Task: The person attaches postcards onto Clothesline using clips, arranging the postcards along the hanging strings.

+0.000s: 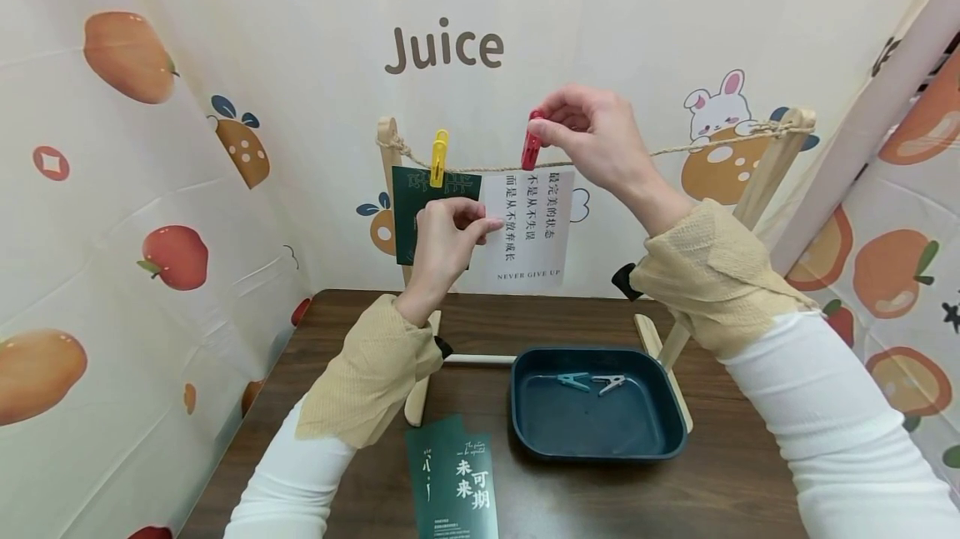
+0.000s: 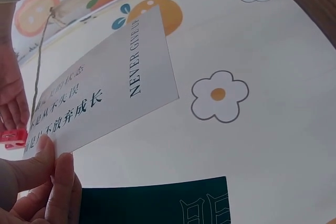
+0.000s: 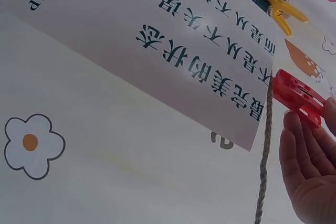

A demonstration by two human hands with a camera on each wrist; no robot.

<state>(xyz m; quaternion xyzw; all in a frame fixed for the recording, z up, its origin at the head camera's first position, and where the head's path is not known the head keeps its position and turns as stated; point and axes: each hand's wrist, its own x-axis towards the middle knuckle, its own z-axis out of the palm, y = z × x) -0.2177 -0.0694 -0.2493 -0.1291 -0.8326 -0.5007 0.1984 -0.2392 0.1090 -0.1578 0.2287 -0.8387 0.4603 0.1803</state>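
Note:
A white card [image 1: 528,231] with printed text stands upright just under the rope [image 1: 660,152]. My left hand [image 1: 442,243] pinches its left edge between thumb and fingers, as the left wrist view also shows. In my right hand [image 1: 600,139] is a red clip [image 1: 530,143], pinched by its handle end, its lower end at the rope by the card's top edge. Whether the clip's jaws bite the card cannot be told. To the left, a yellow clip [image 1: 438,158] holds a dark green card [image 1: 405,214] on the rope, partly behind my left hand.
A dark blue tray [image 1: 588,426] on the table holds a blue clip [image 1: 574,381] and a whitish clip [image 1: 608,384]. Green cards [image 1: 457,489] lie at the front, left of the tray. Wooden posts [image 1: 772,164] carry the rope, before a printed curtain [image 1: 300,39].

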